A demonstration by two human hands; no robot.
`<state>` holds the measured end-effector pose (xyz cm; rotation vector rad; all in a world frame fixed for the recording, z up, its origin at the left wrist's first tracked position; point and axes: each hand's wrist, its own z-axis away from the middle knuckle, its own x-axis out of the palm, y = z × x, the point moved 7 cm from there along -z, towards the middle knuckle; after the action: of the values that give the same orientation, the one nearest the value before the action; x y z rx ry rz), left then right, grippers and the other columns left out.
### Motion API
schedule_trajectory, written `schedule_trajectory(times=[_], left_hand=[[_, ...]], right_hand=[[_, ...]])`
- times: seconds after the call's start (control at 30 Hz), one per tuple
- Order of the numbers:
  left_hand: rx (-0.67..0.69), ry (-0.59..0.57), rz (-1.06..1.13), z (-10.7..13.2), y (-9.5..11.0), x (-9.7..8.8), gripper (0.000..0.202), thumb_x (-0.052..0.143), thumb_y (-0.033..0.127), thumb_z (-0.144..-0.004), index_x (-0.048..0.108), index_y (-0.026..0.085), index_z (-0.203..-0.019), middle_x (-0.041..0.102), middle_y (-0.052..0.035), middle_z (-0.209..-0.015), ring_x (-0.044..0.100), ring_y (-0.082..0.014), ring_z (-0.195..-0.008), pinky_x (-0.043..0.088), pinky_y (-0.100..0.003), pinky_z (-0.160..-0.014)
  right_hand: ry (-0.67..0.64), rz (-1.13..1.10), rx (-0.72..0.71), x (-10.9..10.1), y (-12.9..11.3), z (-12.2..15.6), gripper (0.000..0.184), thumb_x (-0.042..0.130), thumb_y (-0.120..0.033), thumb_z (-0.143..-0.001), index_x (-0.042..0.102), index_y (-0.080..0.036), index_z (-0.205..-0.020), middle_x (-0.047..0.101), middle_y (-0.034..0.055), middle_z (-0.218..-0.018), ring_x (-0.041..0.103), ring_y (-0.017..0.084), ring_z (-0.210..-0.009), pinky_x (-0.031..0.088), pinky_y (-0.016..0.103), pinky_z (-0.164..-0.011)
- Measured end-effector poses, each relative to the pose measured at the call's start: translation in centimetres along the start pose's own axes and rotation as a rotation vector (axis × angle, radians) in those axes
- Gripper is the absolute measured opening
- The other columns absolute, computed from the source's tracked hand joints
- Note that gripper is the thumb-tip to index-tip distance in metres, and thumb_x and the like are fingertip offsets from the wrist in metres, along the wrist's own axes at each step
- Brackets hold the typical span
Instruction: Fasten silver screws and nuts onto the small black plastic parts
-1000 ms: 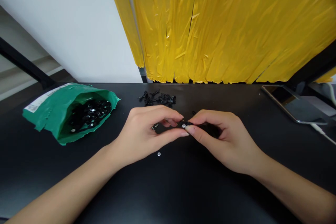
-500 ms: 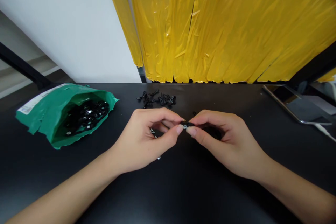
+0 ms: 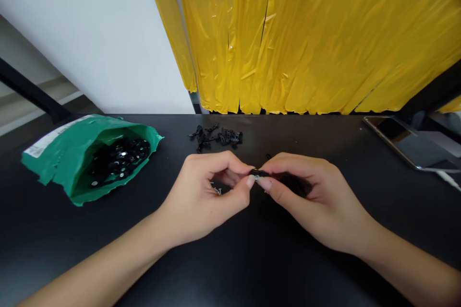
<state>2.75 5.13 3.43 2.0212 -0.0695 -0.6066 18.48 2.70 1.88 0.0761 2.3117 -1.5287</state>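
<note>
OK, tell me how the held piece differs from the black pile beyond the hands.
The held piece is pinched by the left hand and right hand; the black pile lies on the table. The held piece has a shiny bit against it; the black pile looks plain. Both look mostly black.

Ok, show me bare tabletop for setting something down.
Bare: the tabletop between the forearms, and its back strip between the black parts and the phone. Crowded: around the green bag and the screws by the left hand.
</note>
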Motion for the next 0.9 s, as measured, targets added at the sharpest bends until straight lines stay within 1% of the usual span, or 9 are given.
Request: schedule_trajectory(times=[0.13,0.23,0.3,0.4,0.47,0.57,0.67,0.77,0.9], left_hand=[[-0.003,0.002,-0.01,0.1,0.0,0.2,0.007,0.071,0.014,-0.088,0.073,0.014,-0.081,0.075,-0.0017,-0.07,0.067,-0.0098,-0.058,0.056,-0.017,-0.055],[0.009,-0.003,-0.029,0.2,-0.1,0.2,0.007,0.071,0.014,-0.089,0.074,0.014,-0.082,0.075,-0.0021,-0.071,0.067,-0.0099,-0.059,0.055,-0.018,-0.056],[0.027,-0.003,-0.033,0.3,-0.2,0.1,0.006,0.072,0.014,-0.089,0.074,0.013,-0.084,0.076,-0.0025,-0.073,0.069,-0.0102,-0.061,0.057,-0.018,-0.058],[0.041,0.02,-0.015,0.4,-0.5,0.0,0.003,0.074,0.013,-0.09,0.077,0.014,-0.091,0.08,-0.0027,-0.08,0.075,-0.0114,-0.067,0.061,-0.017,-0.063],[0.019,0.055,0.028,0.4,-0.7,-0.1,0.009,0.077,0.015,-0.09,0.081,0.016,-0.099,0.082,-0.0027,-0.085,0.077,-0.0123,-0.07,0.063,-0.018,-0.066],[-0.116,0.089,0.244,0.4,-1.5,0.1,0.013,0.082,0.018,-0.089,0.084,0.02,-0.102,0.084,-0.0031,-0.09,0.078,-0.0129,-0.071,0.066,-0.019,-0.067],[-0.256,0.062,0.536,0.5,-2.2,1.2,0.008,0.084,0.02,-0.089,0.084,0.022,-0.096,0.084,-0.0022,-0.091,0.078,-0.0119,-0.072,0.067,-0.018,-0.066],[-0.303,0.013,0.705,0.6,-2.4,2.2,0.006,0.082,0.025,-0.092,0.082,0.023,-0.097,0.081,-0.002,-0.096,0.077,-0.0126,-0.081,0.068,-0.021,-0.072],[-0.33,-0.038,0.795,1.1,-2.9,2.9,0.011,0.076,0.033,-0.097,0.08,0.026,-0.105,0.075,-0.0023,-0.101,0.074,-0.0138,-0.089,0.069,-0.028,-0.083]], right_hand=[[-0.017,-0.044,0.032,0.1,0.2,0.0,0.012,0.074,-0.017,-0.095,0.081,-0.027,-0.096,0.074,-0.0037,-0.086,0.065,0.012,-0.076,0.05,0.024,-0.068],[-0.025,-0.028,0.044,0.1,0.4,0.0,0.01,0.074,-0.019,-0.096,0.08,-0.026,-0.095,0.075,-0.0034,-0.087,0.066,0.011,-0.076,0.051,0.023,-0.068],[-0.015,0.0,0.019,0.1,0.4,-0.1,0.008,0.073,-0.02,-0.097,0.079,-0.024,-0.095,0.076,-0.0027,-0.088,0.068,0.011,-0.077,0.052,0.023,-0.069],[0.05,0.098,-0.093,-0.2,-0.2,0.0,0.007,0.071,-0.018,-0.098,0.077,-0.022,-0.097,0.077,-0.0016,-0.089,0.07,0.01,-0.079,0.054,0.022,-0.072],[0.118,0.165,-0.21,-0.5,-0.9,0.2,0.01,0.07,-0.013,-0.097,0.075,-0.022,-0.1,0.078,-0.0004,-0.091,0.072,0.01,-0.08,0.056,0.022,-0.073],[0.199,0.249,-0.366,-0.6,-1.9,0.9,0.014,0.071,-0.008,-0.094,0.071,-0.022,-0.1,0.078,0.0026,-0.091,0.073,0.012,-0.079,0.058,0.025,-0.072],[0.242,0.363,-0.439,-0.4,-2.4,1.3,0.015,0.073,-0.01,-0.093,0.067,-0.023,-0.097,0.077,0.0038,-0.089,0.072,0.015,-0.074,0.059,0.03,-0.067],[0.276,0.436,-0.464,-0.3,-2.6,1.5,0.013,0.073,-0.012,-0.095,0.066,-0.023,-0.094,0.077,0.004,-0.086,0.071,0.016,-0.071,0.059,0.033,-0.066],[0.339,0.406,-0.46,-0.4,-2.5,1.4,0.01,0.076,-0.014,-0.095,0.069,-0.022,-0.096,0.076,0.0042,-0.086,0.072,0.015,-0.074,0.06,0.03,-0.066]])
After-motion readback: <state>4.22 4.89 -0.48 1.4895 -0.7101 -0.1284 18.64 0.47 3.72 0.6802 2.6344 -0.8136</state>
